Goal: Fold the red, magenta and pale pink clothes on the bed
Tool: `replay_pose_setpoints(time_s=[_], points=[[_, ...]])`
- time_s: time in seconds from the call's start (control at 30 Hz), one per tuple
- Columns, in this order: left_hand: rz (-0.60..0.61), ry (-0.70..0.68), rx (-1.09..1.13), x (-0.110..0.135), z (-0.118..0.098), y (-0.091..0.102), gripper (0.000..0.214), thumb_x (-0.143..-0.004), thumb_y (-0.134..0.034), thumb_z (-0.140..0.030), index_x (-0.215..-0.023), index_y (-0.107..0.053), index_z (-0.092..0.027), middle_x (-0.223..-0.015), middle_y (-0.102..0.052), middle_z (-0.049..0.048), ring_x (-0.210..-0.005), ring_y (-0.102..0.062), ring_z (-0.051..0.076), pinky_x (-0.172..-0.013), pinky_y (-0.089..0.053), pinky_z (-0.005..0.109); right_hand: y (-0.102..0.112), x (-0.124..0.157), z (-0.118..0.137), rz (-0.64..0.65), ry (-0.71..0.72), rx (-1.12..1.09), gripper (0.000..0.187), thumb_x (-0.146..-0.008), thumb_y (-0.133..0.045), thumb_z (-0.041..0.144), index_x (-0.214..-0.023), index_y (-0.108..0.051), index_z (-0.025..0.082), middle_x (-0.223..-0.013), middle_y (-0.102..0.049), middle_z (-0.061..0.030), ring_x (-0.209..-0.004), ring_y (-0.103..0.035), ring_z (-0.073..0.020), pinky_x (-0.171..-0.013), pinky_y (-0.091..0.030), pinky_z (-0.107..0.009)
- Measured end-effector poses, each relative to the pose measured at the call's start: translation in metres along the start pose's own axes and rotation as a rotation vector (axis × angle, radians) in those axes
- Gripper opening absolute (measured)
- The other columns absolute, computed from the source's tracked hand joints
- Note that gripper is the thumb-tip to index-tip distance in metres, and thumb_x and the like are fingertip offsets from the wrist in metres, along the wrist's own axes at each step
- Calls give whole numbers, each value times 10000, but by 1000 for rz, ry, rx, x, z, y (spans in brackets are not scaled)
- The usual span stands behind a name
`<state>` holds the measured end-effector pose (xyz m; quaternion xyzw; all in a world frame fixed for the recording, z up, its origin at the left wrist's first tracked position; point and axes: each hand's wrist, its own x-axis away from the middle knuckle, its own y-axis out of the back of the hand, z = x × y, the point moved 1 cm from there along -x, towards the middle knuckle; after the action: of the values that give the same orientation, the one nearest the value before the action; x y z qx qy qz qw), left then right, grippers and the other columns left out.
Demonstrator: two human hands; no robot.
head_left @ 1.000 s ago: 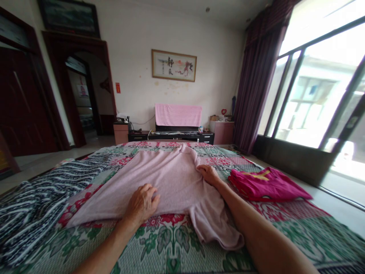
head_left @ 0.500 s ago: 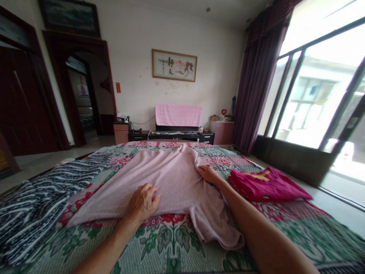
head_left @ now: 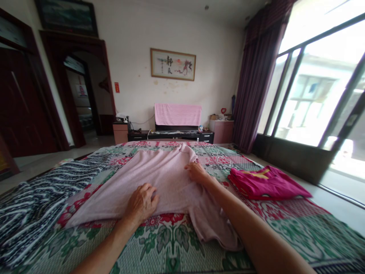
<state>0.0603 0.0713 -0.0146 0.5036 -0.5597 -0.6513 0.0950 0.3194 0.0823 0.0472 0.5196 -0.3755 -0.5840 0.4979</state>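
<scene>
A: Main item, and location?

B: Pink shirt (head_left: 168,180), one. Spread on the flowered blanket (head_left: 171,243), between the two side lots; near sleeve (head_left: 209,228) trailing towards the wearer, rumpled.

A: Hands?

B: Left hand (head_left: 143,200): resting on the near part of the shirt, fingers loosely bent, thumb apart, nothing gripped. Right hand (head_left: 197,173): on the cloth by the far right edge; whether a fold is pinched, cannot tell.

A: Step in hand?

B: Smoothing and straightening, by judgement. Body mostly flat, soft creases towards the far side.

A: Next move calls for?

B: Likely the left hand as a light weight, the right working the edge straight without dragging the body; sleeve wants flattening.

A: Side lots?

B: Magenta clothes (head_left: 270,186), folded, right, apart from the shirt. Striped cloth (head_left: 42,194), crumpled, left.
</scene>
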Motion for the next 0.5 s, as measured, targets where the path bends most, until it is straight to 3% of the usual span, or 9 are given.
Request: replay_pose_setpoints(time_s=[0.1, 0.27, 0.33, 0.43, 0.5], points=[[14, -3, -4, 0, -2, 2, 216, -829, -498, -271, -921, -669, -178, -920, -638, 72, -872, -588, 190, -839, -459, 310, -5, 6, 20, 149, 246, -154, 414, -773, -466, 136, -1147, -630, 200, -955, -713, -53, -875, -641, -176, -825, -474, -251], [36, 5, 13, 0, -3, 5, 214, -842, -483, -259, -912, -666, -172, -900, -629, 72, -878, -583, 182, -837, -454, 303, -2, 7, 29, 152, 301, -219, 465, -742, -443, 96, -1152, -632, 206, -932, -719, -23, -862, -641, -150, -831, -471, -231], [43, 7, 19, 0, -3, 4, 215, -844, -481, -260, -907, -667, -174, -898, -628, 71, -881, -583, 181, -838, -453, 302, 3, 3, 23, 65, 232, -175, 445, -743, -438, 80, -1116, -656, 188, -980, -713, -45, -921, -635, -165, -881, -443, -245], [32, 4, 5, 0, -2, 3, 212, -835, -492, -266, -909, -669, -177, -900, -633, 68, -870, -584, 183, -835, -454, 303, 6, -2, 2, -93, -22, -121, 421, -774, -409, 84, -1100, -663, 166, -1073, -688, -82, -989, -622, -193, -886, -428, -259], [15, -4, -1, 0, -2, 2, 217, -831, -495, -274, -907, -673, -175, -905, -638, 72, -865, -587, 188, -834, -457, 308, 3, -2, -16, -128, -150, -107, 409, -784, -402, 95, -1100, -658, 143, -1069, -684, -114, -983, -625, -218, -856, -437, -275]])
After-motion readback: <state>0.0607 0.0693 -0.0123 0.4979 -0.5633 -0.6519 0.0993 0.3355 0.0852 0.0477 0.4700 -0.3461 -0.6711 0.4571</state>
